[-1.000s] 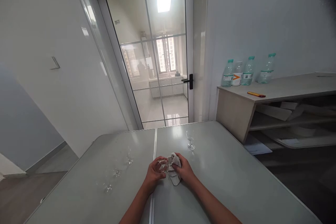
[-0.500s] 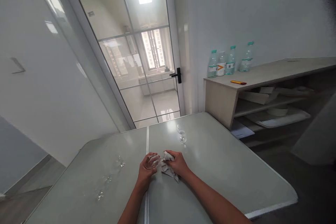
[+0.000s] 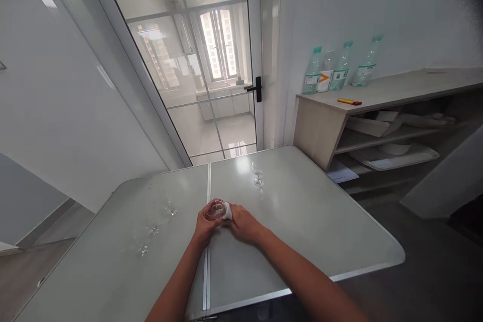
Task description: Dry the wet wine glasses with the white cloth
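Over the table's middle seam, my left hand (image 3: 204,223) is closed around the bowl of a clear stemmed glass (image 3: 216,209). The bowl's rim faces up toward me. My right hand (image 3: 243,222) grips a white cloth or tissue (image 3: 228,211) and presses it against the right side of this glass. The stem and foot are hidden by the cloth and fingers. Past my hands, another stemmed glass (image 3: 258,180) stands upright on the table. To the left are more clear stemmed glasses, a far one (image 3: 172,210), a middle one (image 3: 154,231) and a near one (image 3: 144,249), their bowls faint.
The pale glossy table (image 3: 302,211) has rounded corners and a metal edge. Behind it is a glazed door with a black handle (image 3: 258,89). At the right, a wooden shelf unit (image 3: 319,131) carries several plastic bottles (image 3: 340,74) and a yellow-and-red cutter (image 3: 349,102).
My right hand has moved in against the glass, and the cloth that hung loose is now bunched on it. The view has tilted down, showing the table's near edge.
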Demonstrator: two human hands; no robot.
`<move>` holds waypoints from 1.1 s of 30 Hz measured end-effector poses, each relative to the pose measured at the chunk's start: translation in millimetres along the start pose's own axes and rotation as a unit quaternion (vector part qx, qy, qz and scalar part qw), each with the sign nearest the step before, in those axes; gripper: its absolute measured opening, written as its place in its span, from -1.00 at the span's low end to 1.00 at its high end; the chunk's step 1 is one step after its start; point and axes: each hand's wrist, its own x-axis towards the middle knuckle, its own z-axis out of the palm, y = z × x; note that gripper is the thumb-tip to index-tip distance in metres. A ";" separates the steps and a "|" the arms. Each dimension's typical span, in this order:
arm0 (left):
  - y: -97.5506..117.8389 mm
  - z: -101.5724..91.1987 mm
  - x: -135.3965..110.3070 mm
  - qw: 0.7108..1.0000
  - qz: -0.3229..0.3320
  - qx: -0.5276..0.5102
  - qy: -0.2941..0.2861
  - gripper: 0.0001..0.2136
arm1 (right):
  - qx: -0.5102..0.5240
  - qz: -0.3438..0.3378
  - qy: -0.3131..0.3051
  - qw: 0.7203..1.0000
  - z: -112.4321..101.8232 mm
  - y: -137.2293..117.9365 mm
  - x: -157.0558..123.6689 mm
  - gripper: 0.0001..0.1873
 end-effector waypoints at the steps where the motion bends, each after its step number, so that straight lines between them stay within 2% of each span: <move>1: -0.4 -1.1 0.0 1.000 0.002 0.002 -0.005 -0.36 | -0.039 -0.002 -0.011 0.999 2.8 2.5 0.2 -0.74; 3: -2.0 -3.7 -0.1 1.000 0.008 0.007 -0.011 -0.35 | -0.054 0.008 -0.015 0.998 5.3 6.9 0.5 -0.79; 4: -2.9 -5.0 -0.5 1.000 0.011 0.007 -0.012 -0.33 | -0.025 0.019 -0.018 0.999 5.1 8.3 0.4 -0.83; 6: -4.5 -7.6 -2.4 1.000 0.008 -0.001 -0.018 -0.28 | 0.098 0.055 -0.043 0.993 3.5 9.3 0.2 -0.91; 8: -4.7 -9.4 -5.0 0.999 -0.003 -0.015 -0.032 -0.24 | 0.248 0.093 -0.094 0.960 2.0 8.5 -0.1 -0.76; 10: -3.3 -9.5 -6.7 0.998 -0.011 -0.025 -0.049 -0.23 | 0.331 0.113 -0.137 0.927 1.7 7.0 -0.1 -0.66; 11: -2.1 -8.6 -6.8 0.998 -0.009 -0.027 -0.053 -0.24 | 0.327 0.113 -0.137 0.928 1.9 6.2 0.0 -0.66; 12: -0.6 -7.2 -6.4 0.998 -0.003 -0.024 -0.051 -0.26 | 0.293 0.108 -0.119 0.943 2.2 5.5 0.1 -0.70; 14: 2.7 -2.8 -4.8 0.999 0.016 -0.007 -0.033 -0.34 | 0.164 0.090 -0.053 0.981 2.6 4.9 0.1 -0.83; 15: 4.3 -0.4 -4.1 0.999 0.023 0.003 -0.026 -0.38 | 0.099 0.083 -0.020 0.991 2.3 5.1 0.0 -0.88; 17: 6.7 3.3 -4.3 0.999 0.029 0.012 -0.029 -0.41 | 0.043 0.078 0.002 0.996 0.8 6.6 -0.5 -0.91; 18: 7.4 4.1 -5.2 0.999 0.029 0.009 -0.037 -0.41 | 0.066 0.082 -0.010 0.994 -0.3 7.7 -0.8 -0.89; 20: 7.4 3.4 -8.5 0.998 0.021 -0.003 -0.060 -0.37 | 0.193 0.110 -0.076 0.972 -3.0 9.7 -1.4 -0.75; 22: 6.2 1.0 -11.9 0.997 0.008 -0.014 -0.081 -0.31 | 0.330 0.146 -0.157 0.919 -5.3 9.9 -1.8 -0.59; 23: 5.6 0.1 -12.9 0.996 0.002 -0.017 -0.086 -0.29 | 0.370 0.156 -0.185 0.897 -6.1 9.1 -1.9 -0.55; 24: 5.2 -0.1 -13.2 0.996 0.000 -0.019 -0.084 -0.28 | 0.382 0.157 -0.195 0.889 -6.5 7.7 -1.9 -0.53; 25: 5.2 0.4 -12.8 0.997 0.003 -0.019 -0.075 -0.28 | 0.365 0.149 -0.186 0.900 -6.4 6.0 -1.8 -0.56; 26: 5.7 1.7 -11.9 0.998 0.011 -0.016 -0.060 -0.30 | 0.316 0.137 -0.154 0.926 -5.8 4.5 -1.7 -0.61; 28: 8.5 6.1 -9.6 0.999 0.029 0.000 -0.030 -0.39 | 0.158 0.117 -0.062 0.979 -3.2 2.8 -1.4 -0.74; 30: 12.5 10.5 -8.2 0.999 0.038 0.015 -0.019 -0.45 | 0.045 0.109 -0.004 0.993 0.9 4.3 -1.0 -0.81; 31: 14.3 12.2 -8.3 0.999 0.039 0.016 -0.020 -0.46 | 0.049 0.112 -0.005 0.992 3.4 6.1 -0.8 -0.80; 33: 16.3 13.9 -9.6 0.999 0.036 0.003 -0.031 -0.45 | 0.175 0.138 -0.048 0.974 8.5 10.2 -0.1 -0.68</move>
